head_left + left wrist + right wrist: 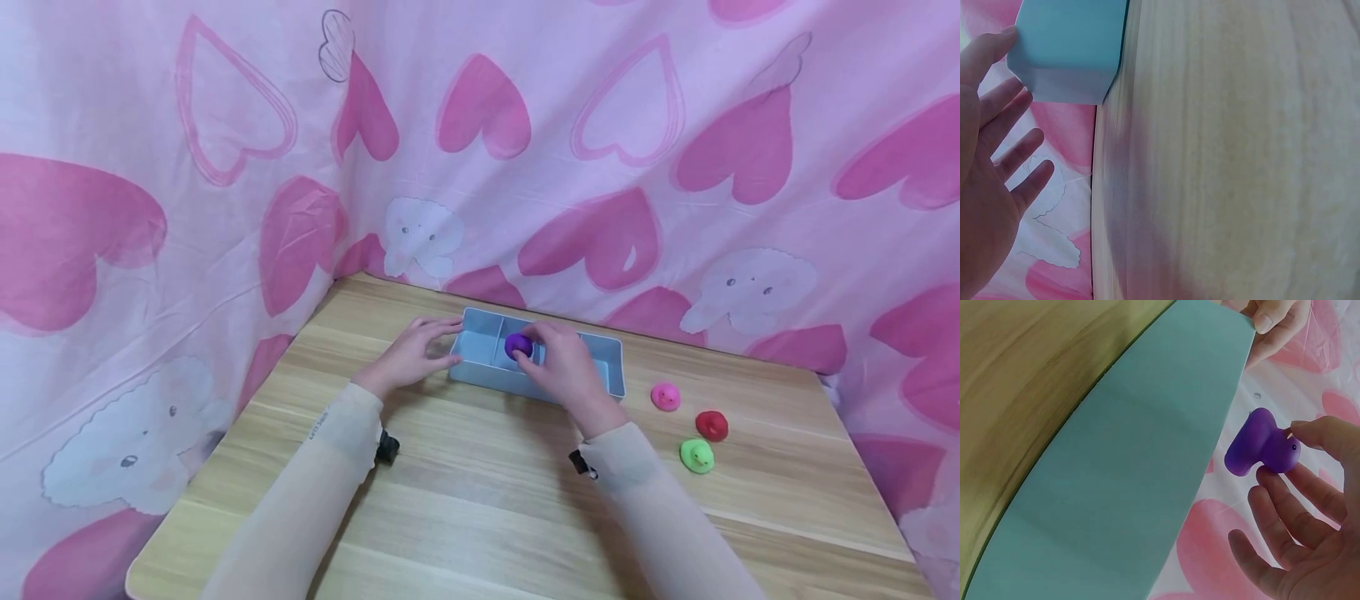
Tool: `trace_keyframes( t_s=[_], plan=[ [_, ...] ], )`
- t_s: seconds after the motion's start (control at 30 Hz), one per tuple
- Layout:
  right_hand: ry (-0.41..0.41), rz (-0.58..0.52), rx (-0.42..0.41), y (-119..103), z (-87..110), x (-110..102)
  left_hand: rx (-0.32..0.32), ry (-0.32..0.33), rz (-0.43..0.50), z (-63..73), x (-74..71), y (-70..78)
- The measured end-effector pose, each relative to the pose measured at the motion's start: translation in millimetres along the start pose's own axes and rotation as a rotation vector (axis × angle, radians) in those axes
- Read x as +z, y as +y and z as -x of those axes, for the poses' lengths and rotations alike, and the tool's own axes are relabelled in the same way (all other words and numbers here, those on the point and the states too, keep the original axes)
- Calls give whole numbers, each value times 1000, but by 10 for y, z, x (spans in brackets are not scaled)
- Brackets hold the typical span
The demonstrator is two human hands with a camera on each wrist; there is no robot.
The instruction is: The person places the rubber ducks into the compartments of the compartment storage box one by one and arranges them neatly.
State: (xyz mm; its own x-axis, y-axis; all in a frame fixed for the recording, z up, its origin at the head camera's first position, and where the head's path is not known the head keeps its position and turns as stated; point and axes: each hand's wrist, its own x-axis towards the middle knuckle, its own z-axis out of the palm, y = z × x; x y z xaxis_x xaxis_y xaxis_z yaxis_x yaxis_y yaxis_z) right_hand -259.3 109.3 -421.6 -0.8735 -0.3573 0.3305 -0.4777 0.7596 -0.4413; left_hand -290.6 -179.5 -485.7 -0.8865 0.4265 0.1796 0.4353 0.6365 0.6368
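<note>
Purple duck [1266, 442] is pinched over the box [480, 376] by the right hand [558, 360]; box touched by straight-fingered left hand [408, 357]; three toys [712, 425] left outside.

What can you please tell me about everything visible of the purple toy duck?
The purple toy duck looks smooth and rubbery, with a rounded body, a head and a dark eye. The right hand pinches it by the head between thumb and fingers. It hangs roughly upright over the divided blue box, apart from the rim.
</note>
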Motion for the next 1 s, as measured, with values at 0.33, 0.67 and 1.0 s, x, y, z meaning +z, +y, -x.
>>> trace_keyframes(
  t_s=[0.33, 0.67, 1.0],
  plan=[
    [-18, -2, 1, -105, -114, 95, -4, 10, 7, -1, -4, -8],
    [1, 31, -68, -174, -231, 200, -1, 18, -12, -11, 7, -44],
    [-31, 41, -49, -180, -313, 299, -20, 10, 10, -9, 2, -5]
  ],
)
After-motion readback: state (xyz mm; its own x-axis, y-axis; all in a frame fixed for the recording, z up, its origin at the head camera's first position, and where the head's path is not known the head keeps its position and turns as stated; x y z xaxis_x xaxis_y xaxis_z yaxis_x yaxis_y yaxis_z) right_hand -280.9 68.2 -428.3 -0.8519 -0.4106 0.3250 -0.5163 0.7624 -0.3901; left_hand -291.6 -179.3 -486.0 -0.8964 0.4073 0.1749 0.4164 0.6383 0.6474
